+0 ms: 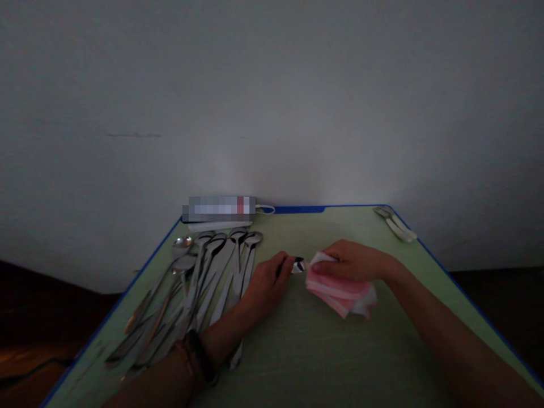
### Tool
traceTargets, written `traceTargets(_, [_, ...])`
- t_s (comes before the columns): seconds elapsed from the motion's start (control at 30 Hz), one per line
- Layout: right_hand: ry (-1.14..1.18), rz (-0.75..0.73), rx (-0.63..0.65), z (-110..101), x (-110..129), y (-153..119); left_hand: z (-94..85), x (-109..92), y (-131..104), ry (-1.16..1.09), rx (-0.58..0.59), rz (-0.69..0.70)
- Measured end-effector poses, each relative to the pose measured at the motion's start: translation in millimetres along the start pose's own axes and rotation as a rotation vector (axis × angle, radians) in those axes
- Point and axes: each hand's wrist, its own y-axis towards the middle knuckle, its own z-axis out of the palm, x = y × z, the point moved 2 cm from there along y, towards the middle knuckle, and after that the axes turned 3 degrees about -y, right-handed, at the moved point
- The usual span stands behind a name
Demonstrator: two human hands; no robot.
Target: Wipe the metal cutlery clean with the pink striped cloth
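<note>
My left hand [272,277] is closed on a shiny metal piece of cutlery [298,264], of which only a short bright part shows between my hands; its exact kind is hidden. Closed on a folded pink-and-white cloth [340,289], my right hand [355,260] is just right of that metal part. The cloth's loose end hangs below my right fingers. Left of my left hand, a pile of metal spoons [216,243] lies on the table with their bowls mostly toward the wall. My left forearm passes over some of the handles.
Two pieces of cutlery with pale handles [399,226] lie at the table's far right corner. A box-like object [219,212], blurred out, stands at the far left with a white cable [267,209]. The green table [297,351] has a blue edge and meets a grey wall [297,113].
</note>
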Motion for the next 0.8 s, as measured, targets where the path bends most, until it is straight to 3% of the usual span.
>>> traceTargets(0.23, [0.060,-0.012,-0.029,17.1,5.0,12.9,-1.6,-1.8,-3.4,-0.090,0.034,0.023])
traceTargets(0.43, [0.368,0.076,0.142,13.9,-24.0,5.9,-7.4,-1.4,-0.7,-0.211,0.020,-0.066])
traceTargets(0.6, [0.685,0.167,0.059,16.5,-46.6,2.7,-6.5,4.3,1.9,-0.430,-0.028,-0.180])
traceTargets(0.8, [0.887,0.207,-0.058,28.9,-40.9,9.6,-2.9,0.1,-0.6,-0.580,0.002,-0.221])
